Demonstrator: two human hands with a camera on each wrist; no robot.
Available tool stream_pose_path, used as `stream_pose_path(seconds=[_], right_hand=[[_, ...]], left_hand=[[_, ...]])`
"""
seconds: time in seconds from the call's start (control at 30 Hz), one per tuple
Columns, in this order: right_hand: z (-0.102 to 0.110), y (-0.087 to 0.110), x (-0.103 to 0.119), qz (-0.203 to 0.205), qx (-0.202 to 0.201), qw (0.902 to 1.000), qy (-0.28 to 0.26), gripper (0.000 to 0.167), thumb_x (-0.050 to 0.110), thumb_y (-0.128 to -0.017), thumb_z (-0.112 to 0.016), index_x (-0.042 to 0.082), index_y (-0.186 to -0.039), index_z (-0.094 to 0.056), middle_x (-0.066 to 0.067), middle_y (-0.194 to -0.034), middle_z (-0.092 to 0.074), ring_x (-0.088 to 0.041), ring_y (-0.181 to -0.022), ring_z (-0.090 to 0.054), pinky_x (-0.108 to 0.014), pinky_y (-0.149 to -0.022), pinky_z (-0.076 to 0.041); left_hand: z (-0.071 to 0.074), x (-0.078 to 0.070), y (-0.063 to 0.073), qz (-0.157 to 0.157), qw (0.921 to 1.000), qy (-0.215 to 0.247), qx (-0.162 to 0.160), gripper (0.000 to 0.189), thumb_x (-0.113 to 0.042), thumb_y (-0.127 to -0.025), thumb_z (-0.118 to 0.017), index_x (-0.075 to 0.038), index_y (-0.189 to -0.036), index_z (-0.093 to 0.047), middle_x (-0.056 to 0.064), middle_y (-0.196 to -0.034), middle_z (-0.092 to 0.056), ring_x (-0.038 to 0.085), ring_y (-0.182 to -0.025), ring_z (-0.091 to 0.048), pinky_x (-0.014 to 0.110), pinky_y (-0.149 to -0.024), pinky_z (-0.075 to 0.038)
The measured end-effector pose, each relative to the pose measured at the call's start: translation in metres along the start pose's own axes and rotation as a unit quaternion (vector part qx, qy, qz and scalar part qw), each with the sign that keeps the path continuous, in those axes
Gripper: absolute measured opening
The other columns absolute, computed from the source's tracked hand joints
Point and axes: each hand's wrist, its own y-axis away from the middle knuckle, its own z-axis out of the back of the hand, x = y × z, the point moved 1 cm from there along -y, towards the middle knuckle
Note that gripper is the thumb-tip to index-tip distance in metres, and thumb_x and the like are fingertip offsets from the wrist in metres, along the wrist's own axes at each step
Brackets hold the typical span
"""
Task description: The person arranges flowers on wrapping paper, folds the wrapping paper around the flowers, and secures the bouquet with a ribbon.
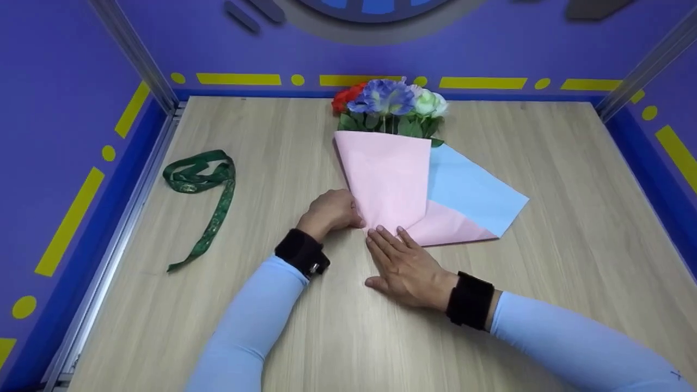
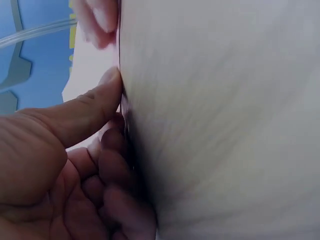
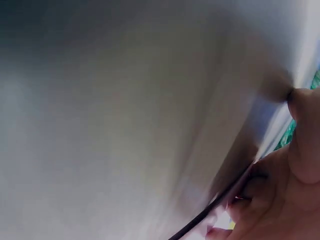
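Note:
A bouquet of artificial flowers point(image 1: 386, 98), red, violet-blue and pale green, lies on the table with its heads toward the back wall. Around its stems is wrapping paper point(image 1: 384, 169), pink on one face and light blue on the other. The left side is folded over the front, while the blue face point(image 1: 468, 190) spreads out at the right. At the lower left edge of the paper, my left hand point(image 1: 333, 209) pinches it between thumb and curled fingers. My right hand point(image 1: 408, 269) lies with straight fingers pressing on the paper's bottom edge. The stems are hidden inside.
A dark green ribbon point(image 1: 220, 209) lies loosely looped on the left of the wooden table point(image 1: 261, 326), its tail toward the front. Purple-blue panels with yellow marks point(image 1: 238, 79) stand along the back and both sides.

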Motion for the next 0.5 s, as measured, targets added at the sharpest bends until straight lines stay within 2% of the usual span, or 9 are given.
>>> stream_pose_path(seconds=[0.1, 0.2, 0.3, 0.37, 0.43, 0.47, 0.5], right_hand=[[0.000, 0.000, 0.000, 0.001, 0.006, 1.0000, -0.005, 0.083, 0.060, -0.110, -0.039, -0.002, -0.163, -0.031, -0.020, -0.171, -0.030, -0.035, -0.161, -0.024, -0.058, -0.129, -0.022], [0.001, 0.000, 0.000, 0.002, 0.010, 0.9999, -0.007, 0.083, 0.060, -0.110, -0.037, -0.002, -0.164, -0.030, -0.020, -0.172, -0.029, -0.035, -0.162, -0.023, -0.058, -0.129, -0.021], [0.001, 0.000, 0.000, 0.001, 0.010, 0.9999, -0.004, 0.083, 0.060, -0.110, -0.038, -0.002, -0.164, -0.031, -0.020, -0.172, -0.030, -0.034, -0.161, -0.024, -0.058, -0.129, -0.021], [0.001, 0.001, -0.001, 0.000, 0.009, 1.0000, 0.001, 0.083, 0.061, -0.109, -0.038, -0.002, -0.164, -0.032, -0.020, -0.171, -0.031, -0.034, -0.161, -0.025, -0.057, -0.129, -0.022], [0.002, 0.001, -0.001, -0.001, 0.008, 1.0000, 0.004, 0.083, 0.061, -0.109, -0.038, -0.001, -0.163, -0.032, -0.019, -0.171, -0.031, -0.034, -0.161, -0.025, -0.057, -0.129, -0.022], [0.001, 0.001, -0.001, 0.001, 0.008, 1.0000, 0.005, 0.082, 0.061, -0.110, -0.038, -0.001, -0.163, -0.033, -0.019, -0.171, -0.031, -0.033, -0.161, -0.026, -0.057, -0.129, -0.022], [0.002, 0.002, -0.001, 0.003, 0.008, 0.9999, 0.006, 0.082, 0.061, -0.110, -0.038, -0.001, -0.163, -0.032, -0.019, -0.171, -0.031, -0.033, -0.161, -0.026, -0.057, -0.129, -0.022]], left_hand=[[0.006, 0.001, -0.005, 0.043, 0.9989, -0.017, -0.005, 0.036, -0.041, -0.084, -0.089, -0.015, -0.078, -0.066, 0.002, -0.087, -0.070, 0.020, -0.078, -0.059, 0.039, -0.073, -0.054], [0.011, 0.002, -0.011, 0.069, 0.9971, -0.030, -0.005, 0.041, -0.046, -0.084, -0.088, -0.010, -0.091, -0.072, 0.009, -0.101, -0.074, 0.022, -0.083, -0.061, 0.043, -0.082, -0.058], [0.013, 0.003, -0.015, 0.058, 0.9981, -0.020, -0.012, 0.040, -0.044, -0.086, -0.087, -0.007, -0.095, -0.073, 0.011, -0.102, -0.075, 0.023, -0.084, -0.062, 0.043, -0.083, -0.057], [0.011, 0.004, -0.012, 0.017, 0.9993, -0.010, -0.032, 0.035, -0.038, -0.088, -0.085, -0.006, -0.094, -0.072, 0.010, -0.099, -0.074, 0.024, -0.084, -0.063, 0.042, -0.081, -0.056], [0.006, 0.005, -0.004, -0.059, 0.9956, -0.033, -0.065, 0.029, -0.032, -0.091, -0.083, -0.006, -0.095, -0.071, 0.011, -0.100, -0.072, 0.026, -0.089, -0.064, 0.042, -0.081, -0.055], [0.003, 0.006, 0.002, -0.103, 0.9891, -0.060, -0.087, 0.026, -0.028, -0.094, -0.080, -0.005, -0.098, -0.070, 0.012, -0.102, -0.071, 0.028, -0.093, -0.065, 0.043, -0.082, -0.055], [0.000, 0.006, 0.009, -0.147, 0.9787, -0.092, -0.109, 0.022, -0.025, -0.097, -0.077, -0.005, -0.102, -0.071, 0.013, -0.106, -0.070, 0.029, -0.098, -0.065, 0.043, -0.085, -0.056]])
